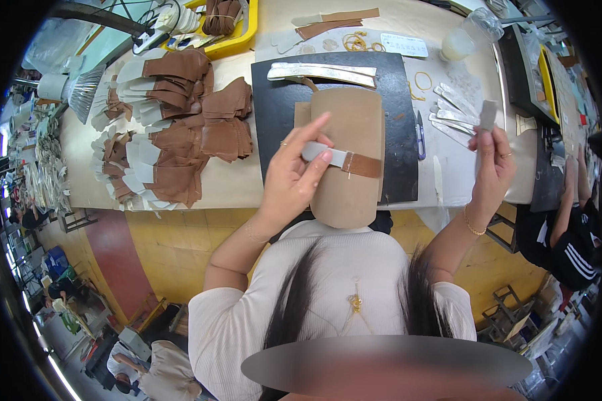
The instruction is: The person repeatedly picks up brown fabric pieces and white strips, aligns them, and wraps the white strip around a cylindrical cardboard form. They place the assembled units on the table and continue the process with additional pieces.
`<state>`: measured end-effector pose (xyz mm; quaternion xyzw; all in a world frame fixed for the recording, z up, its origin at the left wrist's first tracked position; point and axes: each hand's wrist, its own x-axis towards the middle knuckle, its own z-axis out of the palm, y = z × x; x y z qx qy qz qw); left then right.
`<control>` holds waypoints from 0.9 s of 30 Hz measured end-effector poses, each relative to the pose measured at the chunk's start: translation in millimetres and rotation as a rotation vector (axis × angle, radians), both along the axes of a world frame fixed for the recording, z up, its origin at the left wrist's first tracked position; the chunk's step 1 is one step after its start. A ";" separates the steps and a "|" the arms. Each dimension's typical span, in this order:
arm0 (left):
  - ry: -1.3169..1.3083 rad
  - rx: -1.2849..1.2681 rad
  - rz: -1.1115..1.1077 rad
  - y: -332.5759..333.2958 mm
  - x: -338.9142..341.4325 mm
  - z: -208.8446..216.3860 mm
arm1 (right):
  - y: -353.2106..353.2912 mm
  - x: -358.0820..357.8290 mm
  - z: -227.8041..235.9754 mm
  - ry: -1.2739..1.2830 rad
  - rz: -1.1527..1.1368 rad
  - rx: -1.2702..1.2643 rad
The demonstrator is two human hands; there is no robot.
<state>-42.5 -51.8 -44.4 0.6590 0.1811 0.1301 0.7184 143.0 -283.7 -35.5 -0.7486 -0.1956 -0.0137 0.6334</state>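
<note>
Noted crosswise strap (364,166) pinched at pale end (312,151) by left grip (291,172), and right grip (493,157), well rightward, pinching gray strip (488,115).

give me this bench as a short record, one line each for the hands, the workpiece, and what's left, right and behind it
left hand: thumb on the white end of a brown strap
right hand: holding a grey strip upright
workpiece: tan piece under the strap, reaching past the near edge of a black mat
left of mat: piles of brown and white straps
right of mat: loose white strips
behind workpiece: more white strips, on the mat
</note>
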 end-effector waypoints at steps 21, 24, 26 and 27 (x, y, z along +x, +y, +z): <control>0.107 -0.565 -0.086 38.1 -20.2 -8.7 | 93.4 -57.9 18.4 0.576 0.713 -0.399; 0.046 -0.614 -0.087 39.5 -20.2 -8.9 | 94.4 -57.3 18.5 0.601 0.694 -0.414; 0.033 -0.598 -0.086 39.5 -20.5 -7.8 | 95.5 -56.3 18.1 0.661 0.716 -0.362; 0.051 -0.560 -0.077 39.6 -20.7 -7.1 | 96.0 -55.4 17.8 0.697 0.705 -0.363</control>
